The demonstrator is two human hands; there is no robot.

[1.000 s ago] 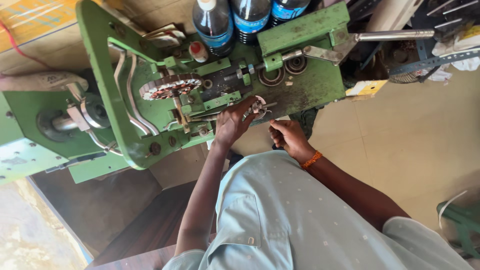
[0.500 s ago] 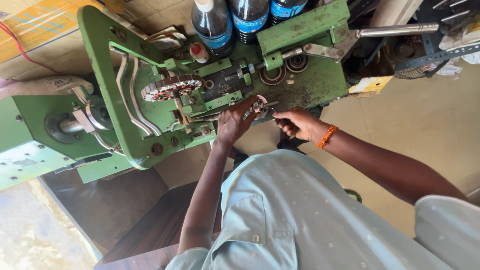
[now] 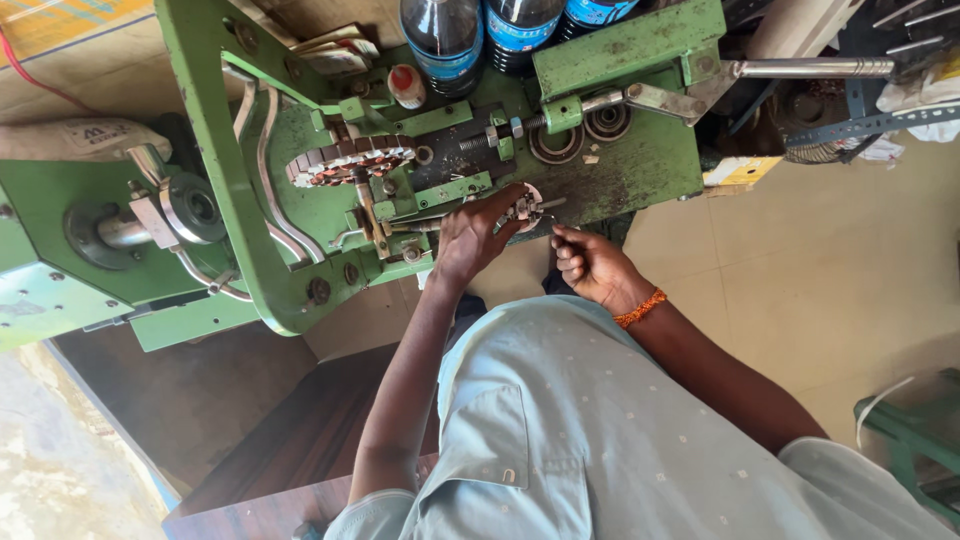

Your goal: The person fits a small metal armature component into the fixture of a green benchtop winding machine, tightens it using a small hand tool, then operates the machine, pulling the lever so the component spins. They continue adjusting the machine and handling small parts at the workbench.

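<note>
A single head-worn camera looks steeply down over the wearer's pale blue shirt (image 3: 600, 430); it faces forward onto a green machine (image 3: 300, 200) filling the upper frame, close enough to show both forearms full length; bottles (image 3: 480, 30) mark the far edge; the floor (image 3: 820, 260) lies right; the horizon seems tilted.

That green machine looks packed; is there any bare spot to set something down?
The green machine is crowded around both hands with gears, bearing rings and bottles. Bare room: the tan floor right of it, and the dark wooden surface below its left part.
</note>
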